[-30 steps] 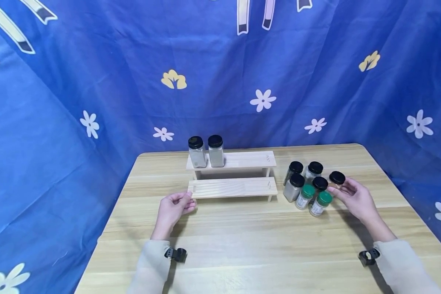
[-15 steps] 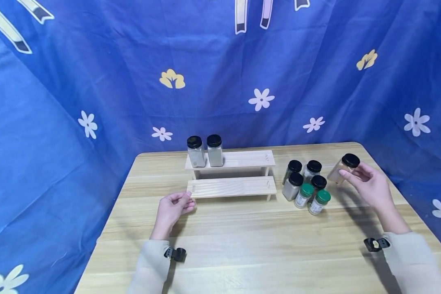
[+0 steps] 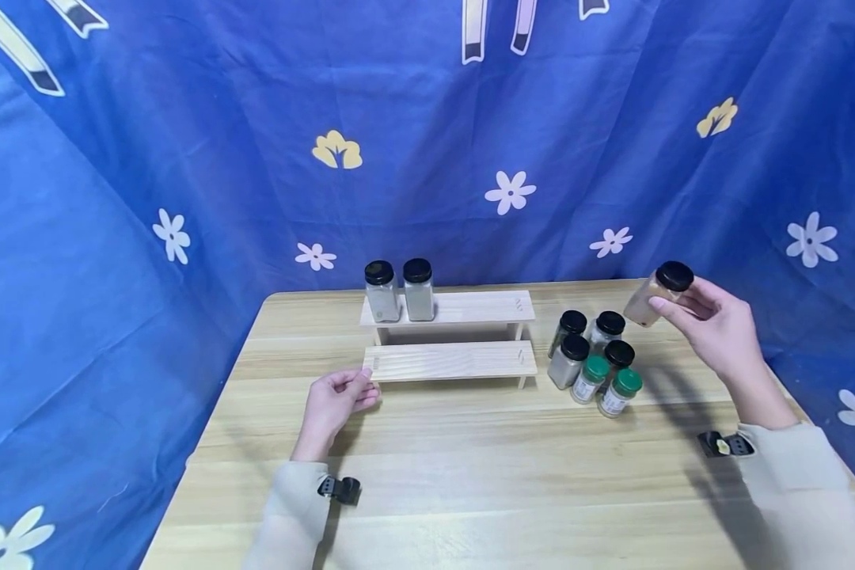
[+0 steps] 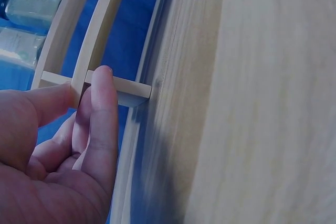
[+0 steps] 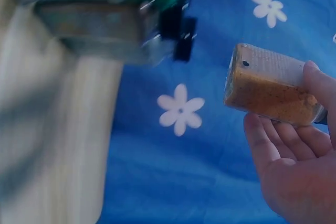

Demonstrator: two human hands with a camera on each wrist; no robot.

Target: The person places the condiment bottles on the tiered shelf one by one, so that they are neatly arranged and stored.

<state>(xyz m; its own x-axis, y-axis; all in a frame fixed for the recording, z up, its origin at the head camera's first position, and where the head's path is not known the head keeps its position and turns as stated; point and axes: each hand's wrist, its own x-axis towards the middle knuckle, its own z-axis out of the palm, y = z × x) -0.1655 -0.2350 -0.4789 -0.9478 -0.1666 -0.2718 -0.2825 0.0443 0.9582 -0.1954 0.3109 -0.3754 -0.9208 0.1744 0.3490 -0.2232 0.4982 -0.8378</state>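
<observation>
My right hand (image 3: 723,328) holds a spice jar (image 3: 648,303) with a black lid up off the table, tilted, its base toward the left. Orange-brown seasoning fills this spice jar (image 5: 273,87) in the right wrist view, pinched between thumb and fingers. At the left front corner of a two-tier wooden rack (image 3: 449,362), my left hand (image 3: 335,404) pinches the lower board's end. The left wrist view shows the thumb and index finger of that hand (image 4: 79,145) on either side of the board (image 4: 97,35). Two black-lidded jars (image 3: 419,291) stand upright on the upper tier's left part.
Right of the rack, several jars stand grouped on the table, some with black lids (image 3: 575,348) and two with green lids (image 3: 628,381). A blue curtain (image 3: 413,158) hangs behind the wooden table (image 3: 456,475).
My right hand has lifted the spice jar out from beside the grouped jars, raising it and tilting it. My left hand stays at the rack's corner.
</observation>
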